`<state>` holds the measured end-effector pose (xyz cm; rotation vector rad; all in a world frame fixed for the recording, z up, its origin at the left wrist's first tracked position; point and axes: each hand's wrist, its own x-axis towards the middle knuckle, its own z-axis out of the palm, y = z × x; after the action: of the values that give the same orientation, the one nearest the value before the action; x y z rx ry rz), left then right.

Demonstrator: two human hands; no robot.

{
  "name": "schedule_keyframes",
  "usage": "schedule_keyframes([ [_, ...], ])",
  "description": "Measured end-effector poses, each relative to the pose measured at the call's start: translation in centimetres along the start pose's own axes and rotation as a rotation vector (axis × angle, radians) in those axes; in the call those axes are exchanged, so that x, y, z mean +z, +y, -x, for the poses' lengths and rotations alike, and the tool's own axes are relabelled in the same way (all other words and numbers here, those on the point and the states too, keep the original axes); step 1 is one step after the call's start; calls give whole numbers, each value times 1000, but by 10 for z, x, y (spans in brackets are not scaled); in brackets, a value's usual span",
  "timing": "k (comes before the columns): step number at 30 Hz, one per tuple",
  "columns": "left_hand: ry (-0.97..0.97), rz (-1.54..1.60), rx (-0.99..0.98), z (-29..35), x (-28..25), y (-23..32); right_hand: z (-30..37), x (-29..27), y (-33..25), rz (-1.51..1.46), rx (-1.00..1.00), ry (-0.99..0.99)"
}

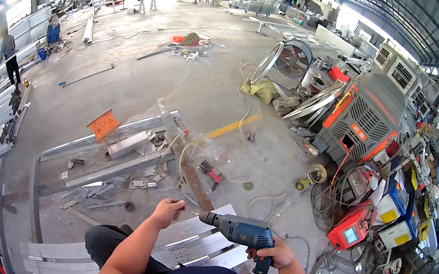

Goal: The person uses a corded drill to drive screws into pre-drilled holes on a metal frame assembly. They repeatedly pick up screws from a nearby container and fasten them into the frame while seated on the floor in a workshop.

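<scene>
My right hand (274, 254) grips the handle of a blue electric drill (242, 231), held level with its chuck pointing left. My left hand (168, 211) is closed right at the drill's tip, fingers pinched around the bit or something small; I cannot tell which. Below both hands lies a silver perforated metal plate (198, 244) across my lap area, with my dark trousers and blue shirt at the bottom edge.
Galvanised steel channels (115, 150), brackets and an orange piece (103, 124) lie on the concrete floor ahead. Welding machines (356, 228), a grey-orange unit (361, 121), cables and a big fan (290, 60) crowd the right. Stacked steel sections line the left, where a person (11, 57) stands.
</scene>
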<state>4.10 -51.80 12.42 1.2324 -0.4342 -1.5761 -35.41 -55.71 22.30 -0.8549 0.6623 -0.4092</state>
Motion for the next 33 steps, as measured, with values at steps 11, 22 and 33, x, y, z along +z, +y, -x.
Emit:
schedule_keyframes([
  [11, -275, 222, -137, 10, 24, -5, 10, 3, -3, 41, -27, 30],
  [22, 133, 190, -115, -15, -14, -22, 7, 4, -4, 106, 18, 113],
  [33, -3, 32, -226, 6, 14, -13, 3, 16, -4, 86, -4, 166],
])
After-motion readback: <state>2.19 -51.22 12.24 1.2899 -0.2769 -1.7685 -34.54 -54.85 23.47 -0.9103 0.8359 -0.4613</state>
